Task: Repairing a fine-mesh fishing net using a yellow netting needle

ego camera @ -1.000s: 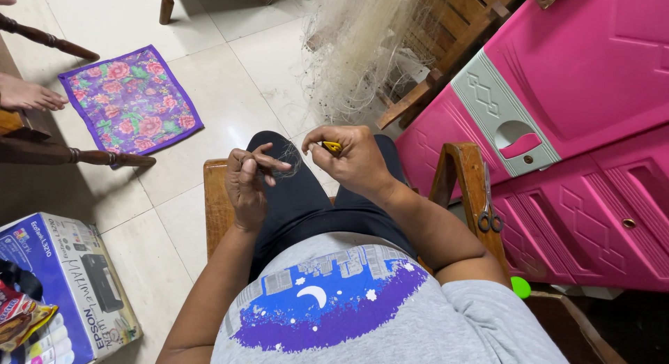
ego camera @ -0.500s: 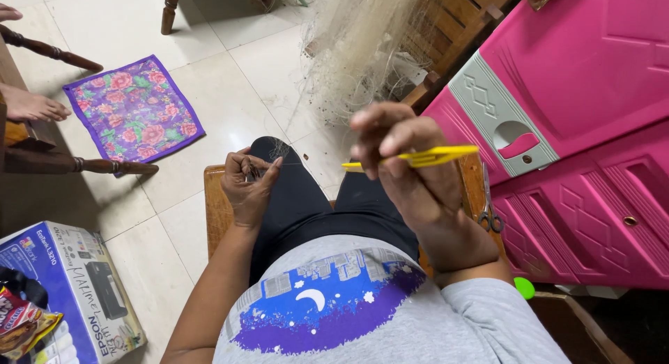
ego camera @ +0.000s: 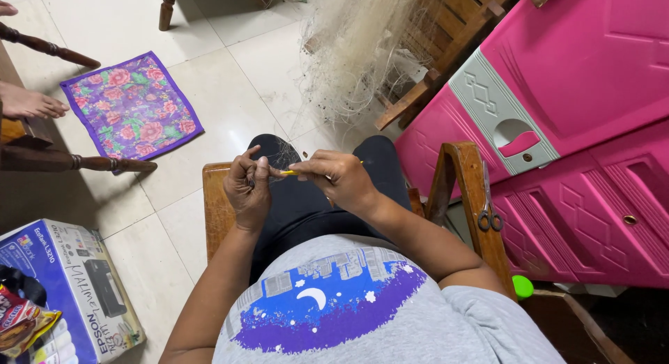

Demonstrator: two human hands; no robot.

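I sit on a wooden chair (ego camera: 216,210) and look down at my lap. My left hand (ego camera: 248,186) pinches thin pale netting thread over my dark trousers. My right hand (ego camera: 334,176) holds a slim yellow netting needle (ego camera: 287,172), its tip meeting the fingers of my left hand. Fine mesh (ego camera: 282,155) lies across my knee. A larger bundle of pale fishing net (ego camera: 355,50) hangs in front of me, draped over wooden furniture.
A pink plastic cabinet (ego camera: 571,127) stands at my right. Scissors (ego camera: 488,214) hang on the chair's wooden arm (ego camera: 463,190). A purple floral cloth (ego camera: 132,106) lies on the tiled floor. A printer box (ego camera: 70,280) sits at lower left. Another person's bare foot (ego camera: 31,102) shows at left.
My right hand, raised to the right with the yellow needle half a second ago, has come back down and left to meet my left hand over my knee.
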